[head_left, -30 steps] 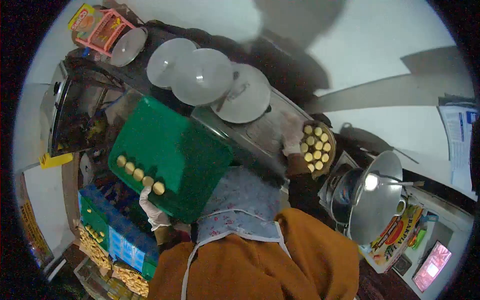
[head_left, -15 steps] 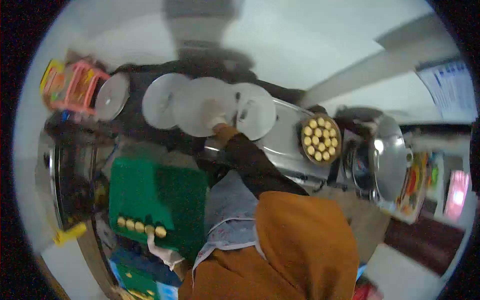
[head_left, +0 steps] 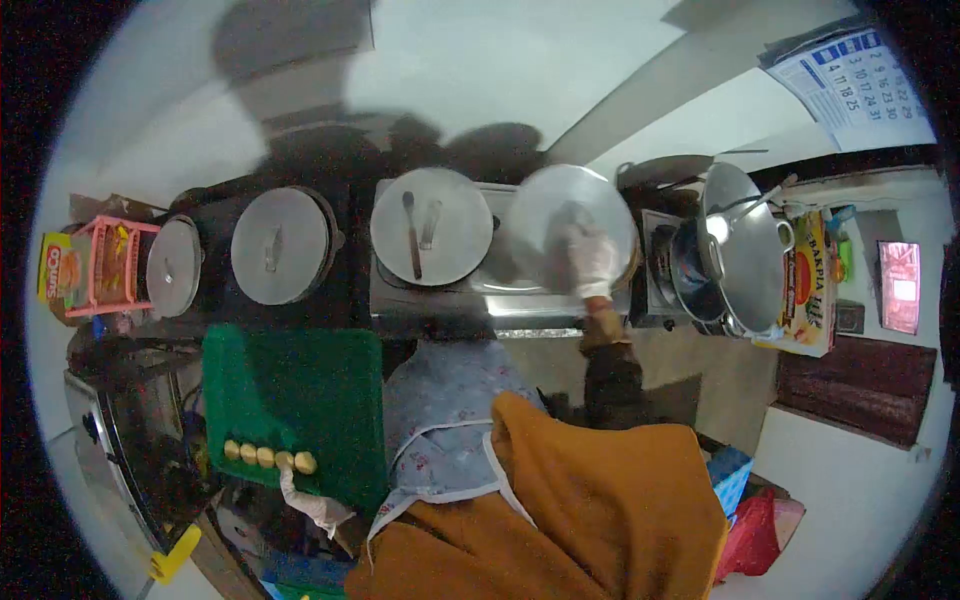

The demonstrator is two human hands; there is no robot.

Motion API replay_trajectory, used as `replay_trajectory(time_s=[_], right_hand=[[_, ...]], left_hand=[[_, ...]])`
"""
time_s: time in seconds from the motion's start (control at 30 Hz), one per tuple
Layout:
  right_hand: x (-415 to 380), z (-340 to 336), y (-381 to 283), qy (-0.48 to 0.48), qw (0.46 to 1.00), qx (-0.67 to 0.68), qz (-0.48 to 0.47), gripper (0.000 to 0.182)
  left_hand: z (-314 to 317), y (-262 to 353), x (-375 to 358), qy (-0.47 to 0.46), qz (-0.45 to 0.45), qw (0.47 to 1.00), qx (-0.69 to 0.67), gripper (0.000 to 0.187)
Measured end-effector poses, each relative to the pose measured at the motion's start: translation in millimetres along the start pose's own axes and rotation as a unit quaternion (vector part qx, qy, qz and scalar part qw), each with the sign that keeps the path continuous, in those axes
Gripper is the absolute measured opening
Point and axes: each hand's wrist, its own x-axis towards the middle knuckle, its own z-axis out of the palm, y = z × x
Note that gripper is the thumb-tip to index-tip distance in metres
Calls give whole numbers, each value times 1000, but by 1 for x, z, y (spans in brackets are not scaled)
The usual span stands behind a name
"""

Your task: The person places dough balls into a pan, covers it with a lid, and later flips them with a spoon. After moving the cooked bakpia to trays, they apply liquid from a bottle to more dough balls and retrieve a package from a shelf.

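My right hand point(head_left: 592, 262), in a whitish glove, is closed at the middle of a round metal lid point(head_left: 548, 215), which lies over the pan on the right burner. The lid is slightly blurred and its handle is hidden under my fingers. Lower left, my left hand point(head_left: 312, 500), also gloved, reaches over the near edge of a green tray point(head_left: 290, 380). Its fingers are together at one of several small round pale dough pieces point(head_left: 250, 455) lined up there. Little of the pan's contents shows now.
A second lid point(head_left: 455, 225) with a brush point(head_left: 411, 235) on it covers the left burner. Farther left are another lidded pan point(head_left: 280, 245), a lid point(head_left: 174, 268) and a pink basket point(head_left: 112, 265). A large metal pot point(head_left: 745, 260) stands right, beside a Bakpia box point(head_left: 808, 290).
My right hand has carried the lid from the left over to the right burner, covering the pan of round pastries. My left hand stays at the row of dough pieces. The view has shifted.
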Motion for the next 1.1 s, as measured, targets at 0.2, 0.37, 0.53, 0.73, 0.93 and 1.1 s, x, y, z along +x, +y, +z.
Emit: replay_trajectory(time_s=[0.2, 0.37, 0.53, 0.73, 0.93, 1.1], right_hand=[[45, 101, 211, -22, 979, -189, -80, 34], [67, 119, 203, -84, 989, 1, 126, 38], [75, 102, 166, -192, 961, 9, 201, 48], [72, 93, 148, -252, 966, -54, 12, 41], [92, 99, 87, -118, 986, 57, -104, 33], [132, 128, -58, -74, 932, 311, -170, 28]], left_hand=[[21, 5, -10, -51, -71, 995, -42, 37], [35, -2, -19, -116, -103, 985, -71, 38], [40, -5, -26, -46, -122, 988, -79, 39], [54, 6, -34, -47, -90, 991, -86, 41], [74, 32, -84, 71, -36, 986, -148, 32], [56, 50, -122, 100, -93, 905, -402, 36]])
